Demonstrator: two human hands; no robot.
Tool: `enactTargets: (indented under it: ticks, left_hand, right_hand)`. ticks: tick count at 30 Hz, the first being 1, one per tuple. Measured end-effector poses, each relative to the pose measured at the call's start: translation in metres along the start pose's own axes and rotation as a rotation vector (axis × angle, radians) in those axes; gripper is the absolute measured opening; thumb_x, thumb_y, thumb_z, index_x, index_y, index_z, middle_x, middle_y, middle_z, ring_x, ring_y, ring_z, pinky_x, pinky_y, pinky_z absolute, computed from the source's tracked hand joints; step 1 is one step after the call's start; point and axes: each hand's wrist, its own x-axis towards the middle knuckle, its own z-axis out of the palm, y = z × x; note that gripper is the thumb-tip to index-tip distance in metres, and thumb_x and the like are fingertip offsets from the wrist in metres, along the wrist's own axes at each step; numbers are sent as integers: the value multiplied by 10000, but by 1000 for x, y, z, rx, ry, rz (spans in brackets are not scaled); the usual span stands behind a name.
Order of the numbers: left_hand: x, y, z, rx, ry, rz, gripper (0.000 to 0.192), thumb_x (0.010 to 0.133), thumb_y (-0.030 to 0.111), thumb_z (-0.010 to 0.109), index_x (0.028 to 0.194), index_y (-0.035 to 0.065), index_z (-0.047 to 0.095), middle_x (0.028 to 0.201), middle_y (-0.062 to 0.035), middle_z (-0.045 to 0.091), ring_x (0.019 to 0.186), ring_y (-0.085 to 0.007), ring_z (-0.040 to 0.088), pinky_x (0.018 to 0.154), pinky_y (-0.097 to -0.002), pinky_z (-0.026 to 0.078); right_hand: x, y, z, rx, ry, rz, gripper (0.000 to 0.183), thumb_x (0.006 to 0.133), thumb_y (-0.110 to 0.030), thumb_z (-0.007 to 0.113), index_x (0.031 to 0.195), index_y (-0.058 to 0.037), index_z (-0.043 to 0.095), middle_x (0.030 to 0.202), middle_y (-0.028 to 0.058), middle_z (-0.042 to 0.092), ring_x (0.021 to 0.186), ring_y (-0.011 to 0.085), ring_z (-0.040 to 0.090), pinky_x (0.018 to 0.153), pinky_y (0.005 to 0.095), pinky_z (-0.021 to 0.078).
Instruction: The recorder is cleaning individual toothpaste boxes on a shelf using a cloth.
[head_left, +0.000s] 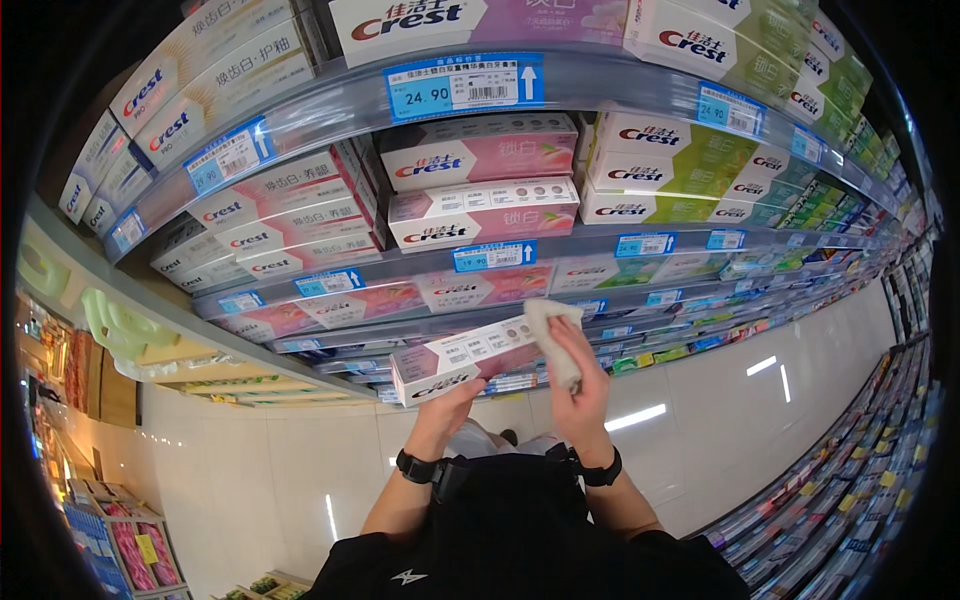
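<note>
My left hand (448, 409) grips a pink and white Crest toothpaste box (461, 360) by its lower front edge, in front of the shelves. A folded whitish cloth (553, 341) is held in my right hand (581, 382). The cloth lies against the right end of the box and covers it. On the shelf just beyond, two similar pink Crest boxes (484, 214) sit stacked, one on top of the other.
Green Crest boxes (652, 172) stand stacked to the right, and pink and white ones (300, 217) to the left. Shelf edges (585, 90) with blue price tags (495, 256) jut out above and below. Behind me a tiled floor (675, 442) leads to another stocked shelf (847, 465).
</note>
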Motion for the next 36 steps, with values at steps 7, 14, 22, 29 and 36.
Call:
enactTargets:
  ticks: [7,14,22,29,36]
  left_hand:
    - [-3,-15,9,174,90,32,582,784,-66,741,1265,108,463,1469,-141,466,1338,-248,489,1129,-407,423]
    - [-11,-9,4,256,146,-88,529,917,12,655,1389,106,434,1448,-120,493,1253,-215,557,1057,-400,502]
    - [-12,-8,-5,210,4,133,572,830,-95,688,1315,136,492,1466,-127,490,1298,-240,530,1063,-395,487]
    - [4,-17,-4,249,46,166,459,916,7,648,1330,87,468,1409,-141,527,1289,-245,533,1102,-398,448]
    - [4,-11,11,176,38,108,663,749,-106,768,1300,136,490,1416,-129,527,1295,-269,542,1074,-422,490]
  right_hand:
    - [-14,-26,24,9,-311,-165,579,740,75,556,1308,-10,626,1394,163,603,1377,334,500,1171,480,364]
    - [-17,-31,33,6,-466,-364,621,690,68,558,1300,-17,637,1404,147,600,1371,318,512,1172,505,368]
    - [-14,-10,15,-93,-215,-96,621,697,77,555,1307,-11,626,1412,164,585,1378,353,497,1170,510,359]
    - [-31,-34,41,95,-503,-395,651,677,53,585,1322,-23,622,1427,151,575,1383,302,496,1175,496,371]
    - [-3,8,7,-155,-76,-130,544,712,37,500,1230,-3,662,1362,171,623,1351,366,522,1176,524,336]
